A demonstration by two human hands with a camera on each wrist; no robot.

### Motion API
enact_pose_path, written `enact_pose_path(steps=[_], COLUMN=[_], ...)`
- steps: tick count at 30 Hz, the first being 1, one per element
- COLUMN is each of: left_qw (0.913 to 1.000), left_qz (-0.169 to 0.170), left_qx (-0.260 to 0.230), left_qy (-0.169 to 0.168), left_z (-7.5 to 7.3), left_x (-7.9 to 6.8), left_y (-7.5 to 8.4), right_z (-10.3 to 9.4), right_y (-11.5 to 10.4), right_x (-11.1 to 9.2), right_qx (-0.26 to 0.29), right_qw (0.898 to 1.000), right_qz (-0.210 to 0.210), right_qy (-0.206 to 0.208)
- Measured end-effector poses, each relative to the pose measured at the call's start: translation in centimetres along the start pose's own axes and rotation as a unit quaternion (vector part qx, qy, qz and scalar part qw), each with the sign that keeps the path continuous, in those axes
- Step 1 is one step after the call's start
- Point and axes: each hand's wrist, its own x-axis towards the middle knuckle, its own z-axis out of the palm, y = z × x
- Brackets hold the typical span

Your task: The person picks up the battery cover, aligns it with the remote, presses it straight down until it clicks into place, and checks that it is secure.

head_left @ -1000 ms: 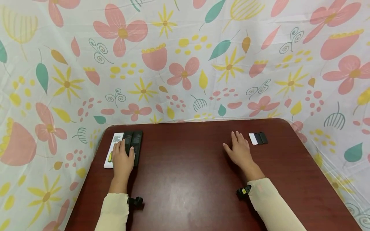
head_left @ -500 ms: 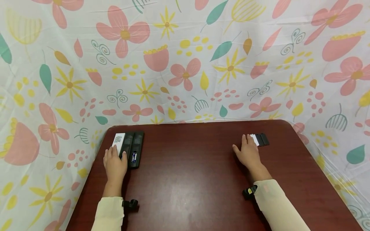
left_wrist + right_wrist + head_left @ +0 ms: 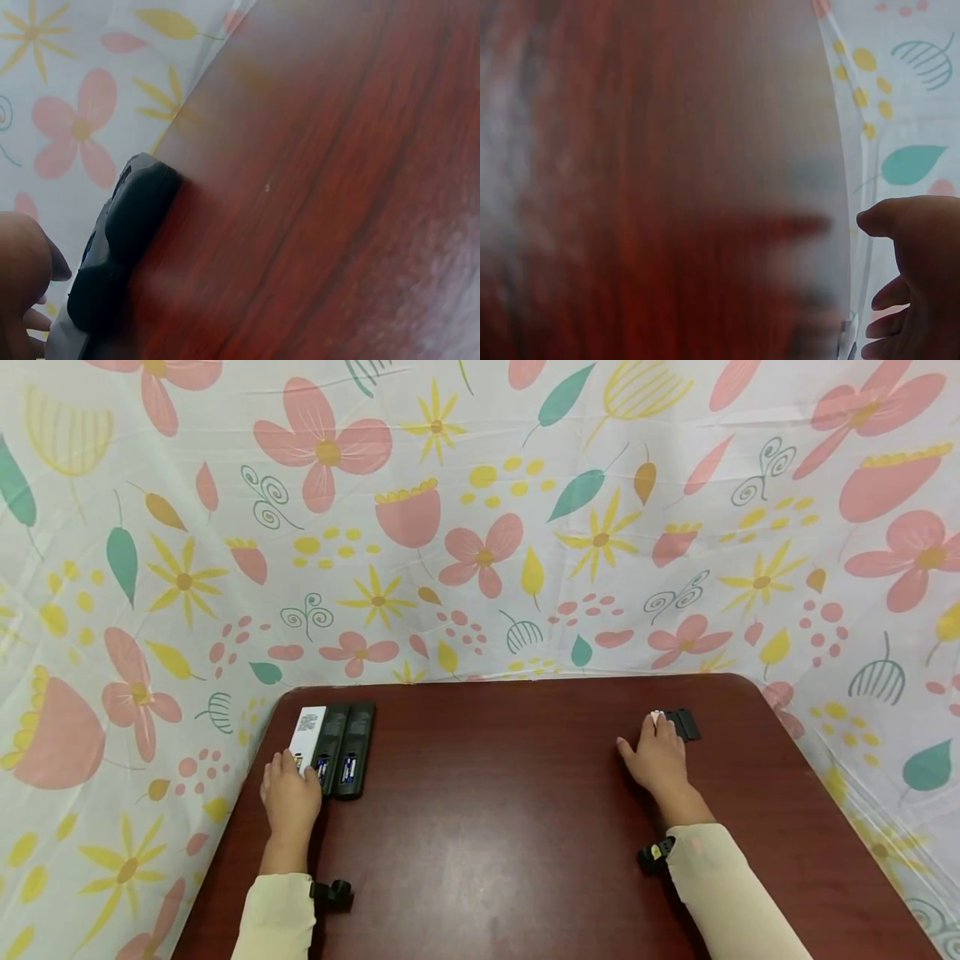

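Note:
Over the lower end of the white remote control (image 3: 307, 731) is my left hand (image 3: 291, 802), fingers relaxed, thumb near its right edge. Two black remote controls (image 3: 330, 735) (image 3: 357, 739) lie beside it, backs up, with blue batteries (image 3: 348, 769) showing in their uncovered compartments. My left thumb (image 3: 34, 251) stands apart from the black remotes in the left wrist view. On the right, my right hand (image 3: 660, 766) reaches over the white battery cover (image 3: 657, 717), mostly hiding it, its fingers loosely extended. Black battery covers (image 3: 685, 724) lie directly right of it.
The dark red-brown wooden table (image 3: 480, 827) has rounded far corners. A flower-printed cloth (image 3: 480, 527) hangs along its back and sides. Each wrist wears a black strap with a small camera (image 3: 337, 895).
My left hand has shifted left and toward me, from across the remotes to the white one, uncovering the black ones' batteries. My right hand has moved right, over the white cover.

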Motion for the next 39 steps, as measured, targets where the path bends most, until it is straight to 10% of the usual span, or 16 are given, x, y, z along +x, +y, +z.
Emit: enact_pose_path(steps=[39], left_qw=[0.9993], left_qz=[-0.037], left_qx=[-0.001], left_qy=[-0.001], left_z=[-0.1], left_x=[0.2], left_y=[-0.9], right_z=[-0.5], right_y=[-0.3], right_x=[-0.5], right_qx=[-0.026], right_qw=[0.999], right_qz=[-0.014], right_qy=[-0.034])
